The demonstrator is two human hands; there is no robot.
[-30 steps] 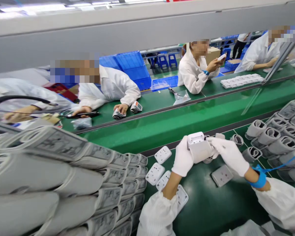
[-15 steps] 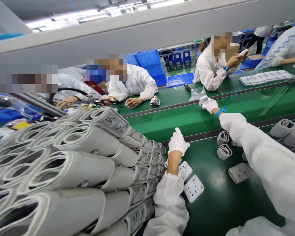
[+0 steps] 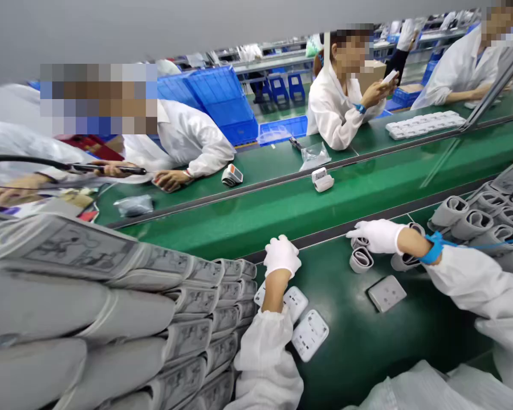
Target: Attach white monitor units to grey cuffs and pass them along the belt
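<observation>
My left hand (image 3: 282,255) wears a white glove, its fingers curled and holding nothing. It sits just above several white rectangular monitor units, the nearest (image 3: 295,302) close under my wrist and another (image 3: 310,335) lower down. My right hand (image 3: 378,236), also gloved, lies flat with nothing in it, just above a pair of rolled grey cuffs (image 3: 361,260). A square white unit (image 3: 387,293) lies on the green mat below it. A white monitor with a cuff (image 3: 322,180) stands on the green conveyor belt (image 3: 282,222), away from both hands.
A tall stack of grey printed cuffs (image 3: 89,285) rises left of my left hand, with more rolled cuffs (image 3: 491,222) at right. Across the belt, co-workers in white coats sit at a green bench (image 3: 256,176). Blue crates (image 3: 209,97) stand behind them.
The white monitor my right hand held earlier now stands on the conveyor belt. My right hand has let go and moved back over the rolled cuffs. My left hand's fingers have curled.
</observation>
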